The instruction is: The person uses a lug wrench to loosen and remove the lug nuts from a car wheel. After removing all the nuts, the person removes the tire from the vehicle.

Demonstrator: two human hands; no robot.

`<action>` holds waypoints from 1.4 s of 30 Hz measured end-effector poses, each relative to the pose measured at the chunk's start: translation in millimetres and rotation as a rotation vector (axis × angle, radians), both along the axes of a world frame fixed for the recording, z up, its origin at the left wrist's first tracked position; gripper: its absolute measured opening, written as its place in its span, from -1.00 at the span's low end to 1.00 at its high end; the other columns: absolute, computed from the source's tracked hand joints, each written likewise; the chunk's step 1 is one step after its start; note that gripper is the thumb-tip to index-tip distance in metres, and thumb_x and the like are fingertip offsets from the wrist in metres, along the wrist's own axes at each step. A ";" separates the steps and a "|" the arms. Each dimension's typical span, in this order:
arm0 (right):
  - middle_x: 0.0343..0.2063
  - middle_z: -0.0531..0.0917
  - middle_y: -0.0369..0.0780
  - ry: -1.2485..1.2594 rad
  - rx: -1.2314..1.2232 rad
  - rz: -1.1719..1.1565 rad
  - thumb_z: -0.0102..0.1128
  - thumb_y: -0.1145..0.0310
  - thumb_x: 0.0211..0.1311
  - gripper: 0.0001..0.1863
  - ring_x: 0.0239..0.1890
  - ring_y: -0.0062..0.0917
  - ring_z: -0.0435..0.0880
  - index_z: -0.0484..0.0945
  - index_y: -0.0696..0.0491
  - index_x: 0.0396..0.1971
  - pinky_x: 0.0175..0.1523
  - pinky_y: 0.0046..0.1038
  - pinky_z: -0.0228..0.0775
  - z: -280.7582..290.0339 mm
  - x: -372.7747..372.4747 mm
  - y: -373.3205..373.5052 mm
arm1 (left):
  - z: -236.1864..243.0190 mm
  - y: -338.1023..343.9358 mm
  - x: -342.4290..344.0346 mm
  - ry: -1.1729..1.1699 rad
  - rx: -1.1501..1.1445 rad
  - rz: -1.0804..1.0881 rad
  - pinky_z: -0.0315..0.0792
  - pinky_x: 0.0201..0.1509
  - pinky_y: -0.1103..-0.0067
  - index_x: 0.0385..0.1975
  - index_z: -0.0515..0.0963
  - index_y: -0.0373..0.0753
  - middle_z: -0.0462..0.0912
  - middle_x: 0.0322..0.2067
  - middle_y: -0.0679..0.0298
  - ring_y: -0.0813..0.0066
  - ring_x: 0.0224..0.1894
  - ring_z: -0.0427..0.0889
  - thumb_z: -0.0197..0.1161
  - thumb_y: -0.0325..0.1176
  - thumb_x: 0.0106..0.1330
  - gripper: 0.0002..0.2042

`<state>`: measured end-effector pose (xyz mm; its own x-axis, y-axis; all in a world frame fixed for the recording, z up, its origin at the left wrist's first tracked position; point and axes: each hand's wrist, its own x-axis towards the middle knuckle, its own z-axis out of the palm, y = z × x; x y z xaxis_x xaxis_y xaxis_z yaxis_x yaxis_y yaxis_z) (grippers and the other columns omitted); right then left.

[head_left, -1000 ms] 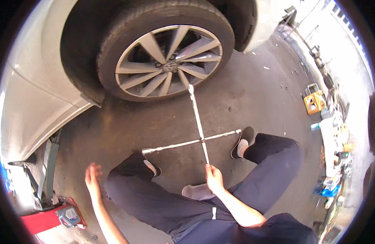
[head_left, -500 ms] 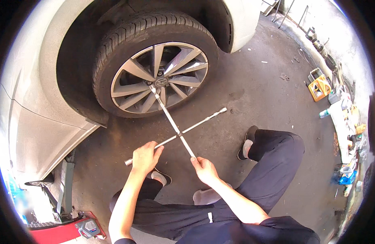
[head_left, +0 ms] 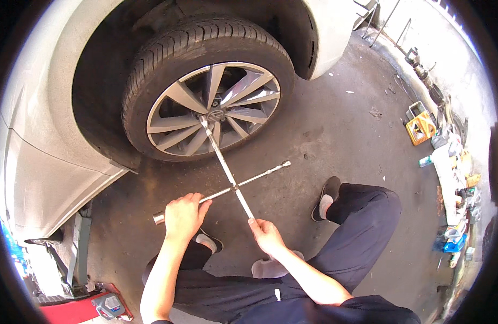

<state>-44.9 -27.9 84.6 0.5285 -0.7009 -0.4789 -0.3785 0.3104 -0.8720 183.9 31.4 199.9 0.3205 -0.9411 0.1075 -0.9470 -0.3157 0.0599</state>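
A silver cross-shaped lug wrench (head_left: 225,168) extends from near the hub of the alloy wheel (head_left: 182,92) toward me, its far socket at a bolt just left of the centre cap. My left hand (head_left: 184,215) is closed on the left arm of the wrench, just inside the large socket at its end. My right hand (head_left: 266,235) grips the near end of the long shaft. The right arm of the wrench sticks out free over the floor. The black tyre (head_left: 205,46) sits in the wheel arch of a white car (head_left: 49,135).
I sit low on dark floor (head_left: 340,140), legs (head_left: 362,227) bent. A grey lift arm (head_left: 79,248) and red base (head_left: 70,310) are at lower left. A yellow jug (head_left: 419,127), bottles and clutter line the white wall at right.
Since a second ago, my left hand has come up onto the wrench and its far socket has moved onto the wheel near the hub. Over the last half second the wrench's left arm dropped slightly.
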 end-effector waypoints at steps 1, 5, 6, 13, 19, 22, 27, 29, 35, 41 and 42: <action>-0.70 0.39 -0.44 -0.001 0.004 0.003 0.03 -0.01 0.54 -0.50 -0.65 -0.74 0.30 0.44 0.05 -0.55 -0.54 -0.50 0.13 -1.1 1.4 0.7 | 0.5 1.8 0.7 0.018 -0.005 0.010 0.55 -0.31 0.35 -0.38 0.65 -0.21 0.66 -0.50 0.19 0.18 -0.42 0.72 0.35 -0.05 0.29 -0.69; -0.71 0.36 -0.45 -0.054 0.099 -0.014 0.03 -0.04 0.54 -0.51 -0.71 -0.75 0.25 0.43 0.01 -0.54 -0.62 -0.54 0.07 -7.6 5.0 -0.5 | 5.0 1.4 3.9 0.056 0.003 0.024 0.54 -0.33 0.33 -0.40 0.63 -0.20 0.66 -0.52 0.18 0.18 -0.43 0.72 0.36 -0.04 0.27 -0.69; -0.72 0.34 -0.45 -0.076 0.200 -0.032 0.04 -0.05 0.53 -0.52 -0.74 -0.76 0.22 0.42 0.00 -0.53 -0.65 -0.55 0.04 -3.7 6.8 -0.5 | 6.4 1.5 6.3 0.055 0.016 0.027 0.53 -0.34 0.33 -0.40 0.63 -0.20 0.66 -0.52 0.18 0.18 -0.44 0.71 0.37 -0.04 0.27 -0.69; -0.75 0.20 -0.48 -0.190 0.707 -0.026 0.02 -0.12 0.52 -0.50 -0.83 -0.75 0.02 0.32 -0.05 -0.52 -0.73 -0.59 -0.12 36.5 10.5 -10.8 | 46.1 -17.5 -2.4 -0.226 0.058 -0.033 0.44 -0.19 0.41 -0.50 0.59 -0.16 0.66 -0.55 0.26 0.31 -0.41 0.69 0.39 -0.05 0.22 -0.70; -0.75 0.08 -0.51 -0.382 1.072 0.121 -0.15 -0.25 0.53 -0.43 -0.82 -0.79 -0.02 0.24 -0.11 -0.57 -0.71 -0.60 -0.15 55.1 8.8 -17.2 | 84.2 -48.8 -12.8 -0.617 0.254 -0.205 0.27 -0.06 0.48 -0.50 0.61 -0.07 0.63 -0.61 0.41 0.50 -0.40 0.66 0.31 -0.21 0.22 -0.87; -0.76 0.07 -0.52 -0.500 1.216 0.177 -0.20 -0.29 0.53 -0.41 -0.83 -0.80 -0.01 0.22 -0.14 -0.58 -0.71 -0.61 -0.14 43.2 4.6 -20.6 | 95.4 -62.6 -14.0 -0.713 0.343 -0.437 0.26 0.05 0.42 -0.54 0.69 -0.04 0.64 -0.64 0.41 0.50 -0.44 0.64 0.25 -0.28 0.24 -0.86; -0.78 0.07 -0.52 -0.574 1.365 0.224 -0.22 -0.30 0.52 -0.40 -0.84 -0.79 -0.04 0.21 -0.15 -0.60 -0.72 -0.60 -0.18 28.9 6.7 -27.6 | 105.4 -87.6 -36.9 -0.937 0.436 -0.622 0.24 0.32 0.27 -0.52 0.74 -0.11 0.67 -0.59 0.34 0.42 -0.33 0.67 0.26 -0.33 0.23 -0.85; -0.78 0.06 -0.52 -0.520 1.340 0.229 -0.22 -0.30 0.52 -0.40 -0.84 -0.78 -0.05 0.20 -0.15 -0.61 -0.72 -0.60 -0.18 29.1 14.9 -36.5 | 97.7 -92.3 -28.7 -1.049 0.364 -0.621 0.28 0.25 0.36 -0.59 0.70 -0.09 0.61 -0.65 0.34 0.41 -0.40 0.61 0.26 -0.34 0.24 -0.83; -0.72 0.11 -0.52 -0.450 1.054 0.167 -0.07 -0.05 0.58 -0.57 -0.77 -0.79 0.03 0.26 -0.13 -0.49 -0.65 -0.63 -0.13 61.0 -11.7 -50.4 | -3.1 -27.8 17.2 -0.173 -0.134 0.023 0.39 -0.01 0.32 -0.39 0.50 -0.15 0.59 -0.47 0.24 0.24 -0.28 0.57 0.42 0.07 0.14 -0.60; -0.65 0.24 -0.49 -0.218 0.844 0.097 0.23 0.17 0.46 -0.67 -0.71 -0.80 0.14 0.27 -0.08 -0.41 -0.61 -0.64 -0.07 38.4 33.7 -2.9 | -246.3 20.8 -83.2 1.027 0.482 0.356 0.35 0.36 0.18 0.07 0.60 -0.21 0.47 0.27 -0.08 -0.08 0.31 0.45 0.22 0.03 0.24 -0.49; -0.64 0.26 -0.50 -0.220 0.840 -0.015 0.28 0.20 0.43 -0.68 -0.70 -0.82 0.15 0.28 -0.06 -0.36 -0.62 -0.65 -0.07 19.5 19.9 -7.3 | -236.5 18.1 -114.7 1.033 0.545 0.242 0.38 0.33 0.19 0.05 0.61 -0.21 0.50 0.24 -0.08 -0.07 0.28 0.48 0.22 0.02 0.24 -0.50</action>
